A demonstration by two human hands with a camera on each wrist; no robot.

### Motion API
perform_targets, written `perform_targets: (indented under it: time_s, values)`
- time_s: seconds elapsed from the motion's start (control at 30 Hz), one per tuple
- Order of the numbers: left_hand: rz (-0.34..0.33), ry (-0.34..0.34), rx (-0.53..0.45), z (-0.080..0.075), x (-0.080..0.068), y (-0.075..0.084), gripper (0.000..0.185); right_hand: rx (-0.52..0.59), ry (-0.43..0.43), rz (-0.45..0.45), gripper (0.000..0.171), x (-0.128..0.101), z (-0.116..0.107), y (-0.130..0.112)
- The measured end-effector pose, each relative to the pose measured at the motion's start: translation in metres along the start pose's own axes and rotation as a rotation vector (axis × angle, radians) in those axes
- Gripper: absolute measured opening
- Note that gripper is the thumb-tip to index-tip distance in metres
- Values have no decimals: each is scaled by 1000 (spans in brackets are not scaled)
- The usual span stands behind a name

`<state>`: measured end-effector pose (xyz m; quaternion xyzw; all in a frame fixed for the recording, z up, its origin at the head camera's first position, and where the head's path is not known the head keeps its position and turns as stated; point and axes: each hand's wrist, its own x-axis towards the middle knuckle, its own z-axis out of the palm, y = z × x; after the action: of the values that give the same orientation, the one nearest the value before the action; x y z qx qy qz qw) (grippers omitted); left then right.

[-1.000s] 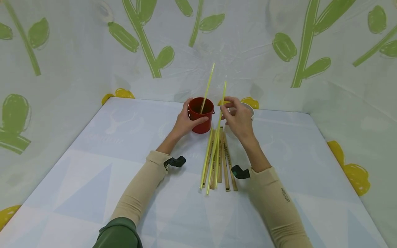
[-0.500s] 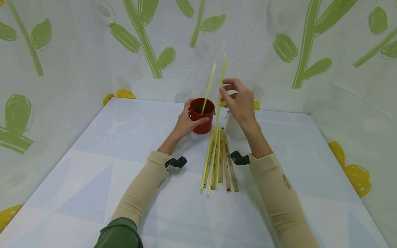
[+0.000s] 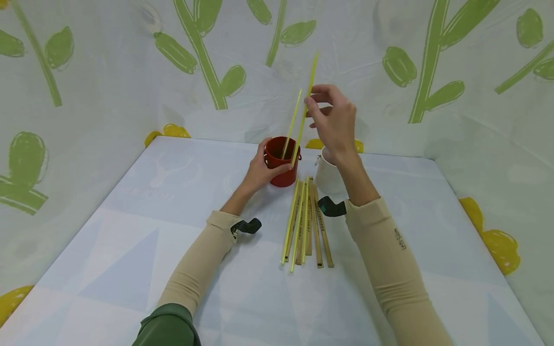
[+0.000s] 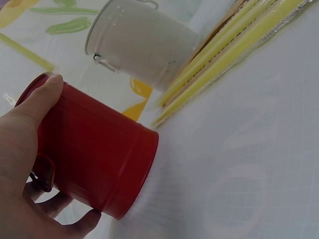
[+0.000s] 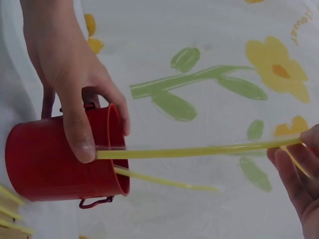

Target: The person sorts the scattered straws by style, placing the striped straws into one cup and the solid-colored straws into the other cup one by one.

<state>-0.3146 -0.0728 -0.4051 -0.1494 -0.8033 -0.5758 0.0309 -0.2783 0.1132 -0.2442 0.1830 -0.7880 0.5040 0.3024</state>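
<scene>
**A:** Head view: compared with a second earlier, the right hand (image 3: 331, 120) had lifted its straw (image 3: 305, 110) off the pile (image 3: 306, 223) and swung the lower end over the red cup (image 3: 283, 161). The thumb and fingertips pinched it partway up. The left hand (image 3: 259, 170) wrapped the cup and hadn't moved. So I'd say that straw was about to join the other straw (image 3: 293, 122) in the cup.

**B:** Left wrist view agreed: thumb and fingers curled round the cup (image 4: 94, 149), with a white cup (image 4: 142, 47) behind it, beside the pile (image 4: 234, 47).

**A:** Right wrist view: the straw's (image 5: 199, 150) tip sat at the rim, under the left thumb (image 5: 79, 134); can't tell if it was inside.

**B:** Counts? Two cups, one straw in the red one, one held. The pile looked like three yellow straws and three or four brown ones, hard to separate.
</scene>
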Motion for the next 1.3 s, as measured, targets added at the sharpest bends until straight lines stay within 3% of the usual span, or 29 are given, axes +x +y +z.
perform_targets:
  time_s: [0.1,0.23,0.33,0.5,0.67,0.9,0.97,1.17,1.3]
  values:
    - [-10,-15,-22,-1,0,3,95,41,51,-13,27,4,1,-4]
    - [-14,-33,-42,-4,-7,18,94,55,93,1,26,6,2,-8]
    - [-14,-37,-31,-6,-16,33,91,56,88,16,26,5,4,-5]
    - [-19,-37,-13,-7,-22,44,89,63,65,57,27,2,10,7]
    - [-14,-32,-5,-6,-19,40,89,24,42,48,27,-3,15,14]
    - [-5,-8,-13,0,-1,4,95,-19,-15,70,27,-11,21,24]
    - [8,1,-12,0,1,1,96,-25,-26,80,27,-14,24,28]
    - [-1,0,-13,0,0,0,94,-63,-54,136,25,-23,33,40]
    - [-15,-17,-20,-2,-7,16,92,-115,-74,157,25,-29,38,47]
